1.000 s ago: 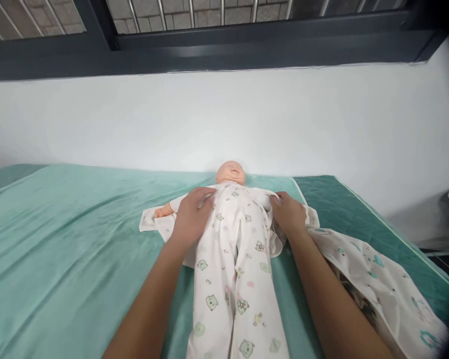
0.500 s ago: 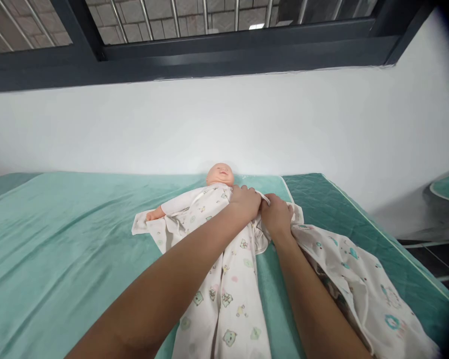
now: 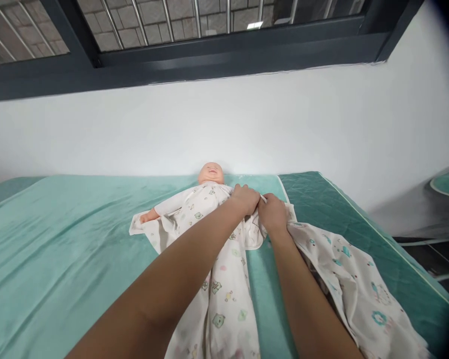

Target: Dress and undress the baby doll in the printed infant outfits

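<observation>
A baby doll (image 3: pixel 210 173) lies on its back on the teal sheet (image 3: pixel 60 234), head toward the wall. It wears a white printed sleepsuit (image 3: pixel 224 294). My left hand (image 3: pixel 245 198) reaches across the doll's chest to its far shoulder, fingers curled into the sleepsuit cloth. My right hand (image 3: pixel 274 213) sits right beside it, pinching the same cloth at that shoulder. The doll's other arm (image 3: pixel 160 208) lies stretched out to the left, its small hand bare.
A second white printed cloth (image 3: pixel 353 284) lies spread on the darker green quilted pad (image 3: pixel 322 199) to the right. A white wall and a dark-framed barred window (image 3: pixel 209 40) stand behind the bed. The bed's right edge drops off near the floor.
My left hand crossed from the doll's left side over its chest to the far shoulder, meeting my right hand. The view shifted slightly right.
</observation>
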Demonstrator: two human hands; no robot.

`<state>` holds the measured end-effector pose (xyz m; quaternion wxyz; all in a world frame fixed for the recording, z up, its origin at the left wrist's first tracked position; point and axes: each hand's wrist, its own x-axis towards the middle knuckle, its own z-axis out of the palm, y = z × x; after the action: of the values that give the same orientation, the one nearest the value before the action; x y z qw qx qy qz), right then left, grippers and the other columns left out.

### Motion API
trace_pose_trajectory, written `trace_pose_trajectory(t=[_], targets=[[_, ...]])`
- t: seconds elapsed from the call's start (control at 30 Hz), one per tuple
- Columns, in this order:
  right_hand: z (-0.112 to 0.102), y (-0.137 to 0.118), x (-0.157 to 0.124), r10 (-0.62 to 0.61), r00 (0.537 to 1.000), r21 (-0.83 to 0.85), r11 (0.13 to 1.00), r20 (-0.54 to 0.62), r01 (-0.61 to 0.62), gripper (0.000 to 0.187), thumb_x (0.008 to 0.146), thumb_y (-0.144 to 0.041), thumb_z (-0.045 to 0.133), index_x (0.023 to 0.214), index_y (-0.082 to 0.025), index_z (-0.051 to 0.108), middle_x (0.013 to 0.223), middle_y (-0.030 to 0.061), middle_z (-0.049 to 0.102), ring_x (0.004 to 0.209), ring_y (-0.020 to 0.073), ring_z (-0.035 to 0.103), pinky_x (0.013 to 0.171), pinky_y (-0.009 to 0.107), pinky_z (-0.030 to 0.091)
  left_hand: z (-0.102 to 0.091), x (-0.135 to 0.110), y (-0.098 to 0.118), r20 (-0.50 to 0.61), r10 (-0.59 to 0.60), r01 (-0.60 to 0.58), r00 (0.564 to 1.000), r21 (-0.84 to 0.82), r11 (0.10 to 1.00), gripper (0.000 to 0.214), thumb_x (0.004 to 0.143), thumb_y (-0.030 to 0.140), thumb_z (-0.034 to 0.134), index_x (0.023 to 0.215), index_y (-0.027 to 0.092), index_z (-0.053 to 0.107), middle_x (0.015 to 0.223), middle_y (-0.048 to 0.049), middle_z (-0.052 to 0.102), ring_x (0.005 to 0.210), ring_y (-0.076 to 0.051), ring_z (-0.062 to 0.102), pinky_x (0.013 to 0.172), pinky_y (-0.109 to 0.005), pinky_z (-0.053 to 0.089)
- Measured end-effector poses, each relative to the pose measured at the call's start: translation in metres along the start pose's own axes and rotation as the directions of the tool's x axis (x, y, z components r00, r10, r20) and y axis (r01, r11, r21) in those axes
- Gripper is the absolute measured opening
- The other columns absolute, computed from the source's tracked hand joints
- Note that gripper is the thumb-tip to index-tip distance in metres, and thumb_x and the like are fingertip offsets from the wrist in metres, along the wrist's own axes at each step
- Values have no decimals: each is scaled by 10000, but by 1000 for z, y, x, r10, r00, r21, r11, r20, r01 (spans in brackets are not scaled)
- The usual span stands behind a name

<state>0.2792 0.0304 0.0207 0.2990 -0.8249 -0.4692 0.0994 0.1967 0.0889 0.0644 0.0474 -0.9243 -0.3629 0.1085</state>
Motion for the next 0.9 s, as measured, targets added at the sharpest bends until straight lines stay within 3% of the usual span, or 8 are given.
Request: trace_pose_trajectory(t=[0.3, 0.6, 0.77, 0.9], targets=[[1, 6, 2, 13, 1000, 117, 993, -27, -10, 317, 961, -311, 371, 1111, -180, 618, 1062, 135, 701, 976, 258, 630, 779, 329, 389, -6, -9, -9, -48, -1, 4, 999, 82, 997, 313, 835, 167, 559, 1140, 187, 624, 1182, -124, 677, 1153, -285, 528, 966, -448, 374], [0, 12, 3, 39, 997, 306, 952, -65, -17, 314, 917, -320, 383, 1107, -209, 608, 974, 91, 702, 904, 231, 610, 751, 303, 391, -33, -35, -46, -129, -18, 38, 992, 150, 988, 290, 842, 184, 549, 1128, 187, 599, 1122, -126, 660, 1097, -284, 534, 898, -410, 399], [7, 20, 12, 39, 995, 496, 868, -96, 14, 270, 844, -324, 457, 1018, -198, 621, 992, 98, 710, 920, 237, 635, 790, 334, 444, -39, -48, -56, -182, -54, 83, 982, 160, 984, 319, 824, 129, 517, 1134, 176, 575, 1121, -126, 642, 1048, -275, 544, 845, -396, 422], [8, 21, 18, 65, 987, 669, 741, -150, 53, 405, 796, -263, 425, 1167, -145, 539, 1166, 153, 670, 1027, 233, 652, 835, 354, 494, -34, -47, -47, -177, -46, 66, 983, 107, 992, 334, 831, 149, 516, 1161, 172, 561, 1134, -127, 642, 1075, -276, 543, 867, -404, 431]])
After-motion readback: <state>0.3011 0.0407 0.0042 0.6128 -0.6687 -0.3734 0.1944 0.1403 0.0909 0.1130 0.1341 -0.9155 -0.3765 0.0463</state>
